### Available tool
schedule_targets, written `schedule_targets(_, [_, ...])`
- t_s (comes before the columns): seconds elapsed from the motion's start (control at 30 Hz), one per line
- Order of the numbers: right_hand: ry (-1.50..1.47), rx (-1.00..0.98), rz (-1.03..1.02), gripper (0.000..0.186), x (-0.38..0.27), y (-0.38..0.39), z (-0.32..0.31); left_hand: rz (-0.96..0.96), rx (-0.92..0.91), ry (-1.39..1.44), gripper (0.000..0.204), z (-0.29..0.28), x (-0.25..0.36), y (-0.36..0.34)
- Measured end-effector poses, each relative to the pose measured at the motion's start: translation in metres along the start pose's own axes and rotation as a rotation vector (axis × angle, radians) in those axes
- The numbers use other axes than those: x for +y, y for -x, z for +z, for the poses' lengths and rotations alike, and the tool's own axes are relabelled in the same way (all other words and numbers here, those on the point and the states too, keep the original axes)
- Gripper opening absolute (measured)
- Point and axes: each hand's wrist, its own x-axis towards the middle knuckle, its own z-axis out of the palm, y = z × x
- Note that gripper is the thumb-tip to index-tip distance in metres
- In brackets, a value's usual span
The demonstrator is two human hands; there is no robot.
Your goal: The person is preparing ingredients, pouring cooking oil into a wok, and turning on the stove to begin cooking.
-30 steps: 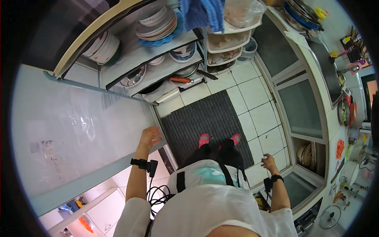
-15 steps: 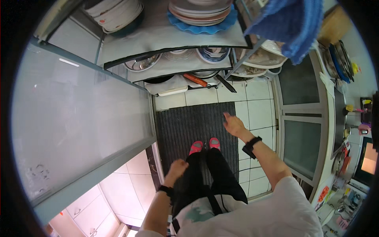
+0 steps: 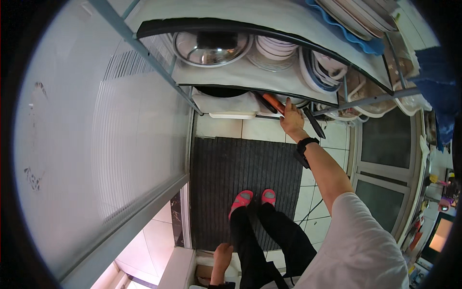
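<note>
My right hand reaches forward to the bottom shelf of a metal rack, its fingers on an orange-handled utensil that sticks out beside a black handle. A black band sits on that wrist. My left hand hangs low behind my legs, near a white ledge, with nothing seen in it. A steel pot lid and stacked white bowls lie on the shelf above.
A dark ribbed floor mat lies under my pink slippers. A frosted glass panel fills the left. Plates on a blue mat sit on the top shelf. Glass cabinet doors stand at the right.
My right hand has stretched forward from above the mat to the handles on the bottom shelf. The view has tipped closer to the rack. My left hand has dropped back.
</note>
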Motion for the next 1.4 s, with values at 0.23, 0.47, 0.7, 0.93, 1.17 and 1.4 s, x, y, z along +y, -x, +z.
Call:
schedule_targets(0.23, [0.032,-0.109,0.046,0.062,-0.01,-0.016,0.015,-0.167,0.065,0.173,0.032,0.005,-0.015,0.005])
schedule_targets(0.47, [-0.29,-0.319,-0.074,0.04,-0.02,-0.016,0.03,-0.178,0.064,0.251,0.032,0.017,-0.001,0.007])
schedule_targets(0.7, [-0.618,-0.302,-0.015,0.024,-0.055,0.007,0.003,-0.163,0.052,0.236,0.034,-0.003,0.006,0.011])
schedule_targets(0.93, [-0.695,-0.381,-0.014,0.027,-0.045,0.057,-0.036,-0.137,0.068,0.171,0.033,-0.028,0.013,0.029])
schedule_targets(1.17, [-0.672,-0.55,-0.019,0.025,0.0,0.165,-0.105,0.058,0.06,-0.001,0.032,-0.063,0.014,0.04])
schedule_targets(1.4, [-0.515,-0.739,0.069,0.03,0.098,0.329,-0.172,0.38,0.011,-0.21,0.027,-0.113,0.149,0.066])
